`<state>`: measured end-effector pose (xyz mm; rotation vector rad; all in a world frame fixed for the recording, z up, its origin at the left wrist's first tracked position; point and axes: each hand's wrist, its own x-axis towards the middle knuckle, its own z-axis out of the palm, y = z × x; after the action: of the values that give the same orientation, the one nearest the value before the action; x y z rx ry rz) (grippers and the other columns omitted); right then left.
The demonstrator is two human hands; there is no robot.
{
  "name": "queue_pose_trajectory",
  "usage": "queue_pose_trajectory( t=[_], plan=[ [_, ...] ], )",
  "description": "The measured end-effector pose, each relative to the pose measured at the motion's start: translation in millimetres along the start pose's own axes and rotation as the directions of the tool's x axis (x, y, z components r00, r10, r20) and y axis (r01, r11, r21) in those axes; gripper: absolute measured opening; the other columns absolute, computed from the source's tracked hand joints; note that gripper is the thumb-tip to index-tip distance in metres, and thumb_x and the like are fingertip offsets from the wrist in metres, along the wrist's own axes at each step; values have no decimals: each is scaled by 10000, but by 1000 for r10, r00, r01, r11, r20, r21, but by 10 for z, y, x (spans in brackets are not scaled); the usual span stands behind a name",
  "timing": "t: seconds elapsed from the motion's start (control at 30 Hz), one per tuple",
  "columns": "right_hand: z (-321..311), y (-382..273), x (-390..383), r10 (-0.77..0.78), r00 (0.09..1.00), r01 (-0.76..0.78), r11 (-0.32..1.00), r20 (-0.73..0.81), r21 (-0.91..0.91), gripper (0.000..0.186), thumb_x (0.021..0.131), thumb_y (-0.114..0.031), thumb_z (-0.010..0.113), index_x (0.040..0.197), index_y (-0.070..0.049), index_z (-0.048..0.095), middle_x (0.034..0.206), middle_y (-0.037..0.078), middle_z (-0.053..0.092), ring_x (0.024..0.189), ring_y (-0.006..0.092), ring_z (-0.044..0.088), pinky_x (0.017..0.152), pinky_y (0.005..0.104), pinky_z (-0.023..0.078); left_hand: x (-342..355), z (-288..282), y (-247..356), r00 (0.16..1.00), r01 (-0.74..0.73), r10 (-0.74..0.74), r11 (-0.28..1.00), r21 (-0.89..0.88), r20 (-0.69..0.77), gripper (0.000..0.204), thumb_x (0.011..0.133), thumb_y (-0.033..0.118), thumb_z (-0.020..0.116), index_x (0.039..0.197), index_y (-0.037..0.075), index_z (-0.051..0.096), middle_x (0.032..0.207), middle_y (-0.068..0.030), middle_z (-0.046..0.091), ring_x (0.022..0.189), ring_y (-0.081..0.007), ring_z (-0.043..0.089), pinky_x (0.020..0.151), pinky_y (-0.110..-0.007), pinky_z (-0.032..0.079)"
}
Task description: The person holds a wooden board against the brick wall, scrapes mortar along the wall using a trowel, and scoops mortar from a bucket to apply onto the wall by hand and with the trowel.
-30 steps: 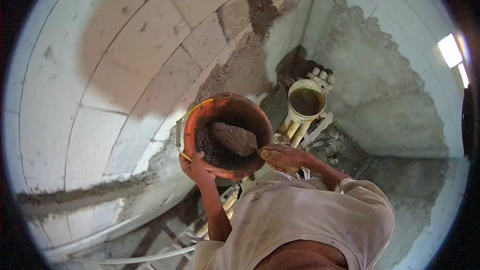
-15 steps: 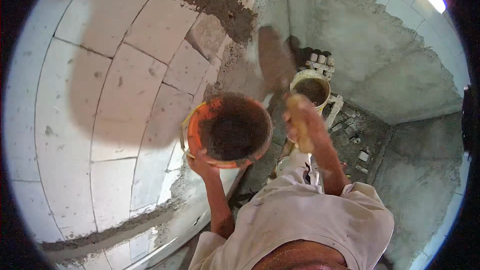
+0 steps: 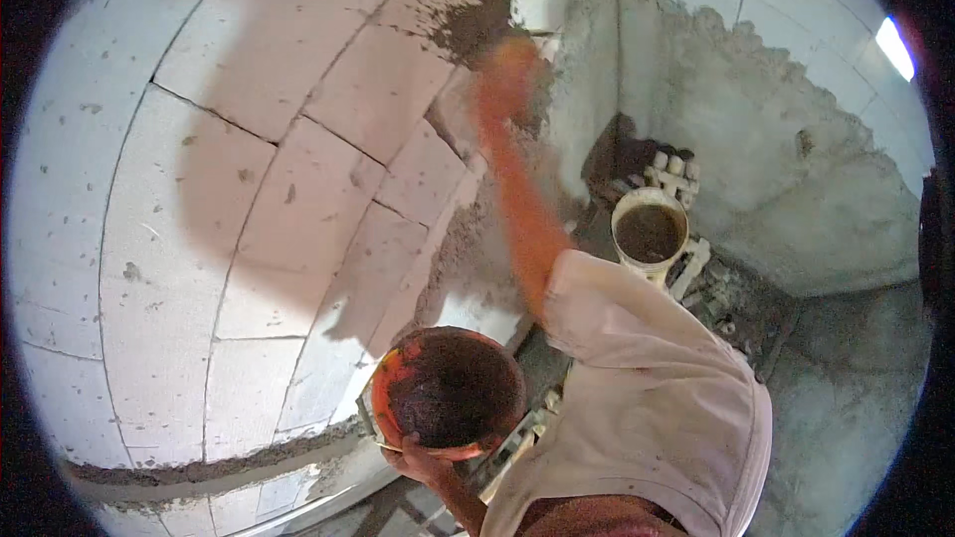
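Observation:
My left hand (image 3: pixel 418 459) grips the near rim of an orange bucket (image 3: pixel 383 400), which is tilted so that its dark inside and mortar-caked wall show. My right hand (image 3: pixel 504 89) is stretched out to the block wall (image 3: pixel 269 268), over a patch of wet dark mortar (image 3: pixel 476 28). Motion smears this hand. Its fingers are closed round the light wooden handle of a tool, whose working end I cannot make out against the mortar.
A pale bucket (image 3: pixel 649 229) of grey mortar stands below on the right, beside mortar-spattered pale supports (image 3: pixel 673 179). Rubble (image 3: pixel 711 298) lies on the floor near it. Rough grey render (image 3: pixel 736 129) covers the adjoining wall at the corner.
My right hand has swung up and left from beside the pale bucket to the mortar patch on the wall. The orange bucket has dropped lower in view with my left hand.

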<state>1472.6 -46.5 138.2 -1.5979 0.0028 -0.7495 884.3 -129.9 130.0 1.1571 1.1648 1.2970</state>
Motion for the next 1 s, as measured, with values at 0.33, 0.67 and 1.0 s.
queue_pose_trajectory(
  t=[0.33,0.67,1.0],
  plan=[
    [-2367,-3514,-1576,-577,442,-477,498,687,724,538,845,-145,616,1307,-69,353,1096,243,548,887,461,594,766,507,484,-159,0,109,999,32,-16,938,-344,49,490,769,112,543,1228,-58,526,1019,-145,606,800,-245,611,700,-353,543],
    [-3497,-1516,-1253,-58,-397,459,852,916,253,453,901,-269,574,1292,-65,472,1054,193,608,891,378,644,785,462,528,455,278,210,957,160,-58,923,-349,286,487,669,-91,622,1142,3,557,1028,-152,640,841,-253,654,750,-349,555],
    [-3196,-1483,-1854,-221,-616,702,282,756,654,510,806,-116,576,1298,-38,464,945,169,610,741,328,681,564,403,579,478,392,647,950,-60,162,933,-355,266,409,669,-74,594,1074,-23,562,882,-50,612,722,-140,603,648,-261,512]
  ],
)
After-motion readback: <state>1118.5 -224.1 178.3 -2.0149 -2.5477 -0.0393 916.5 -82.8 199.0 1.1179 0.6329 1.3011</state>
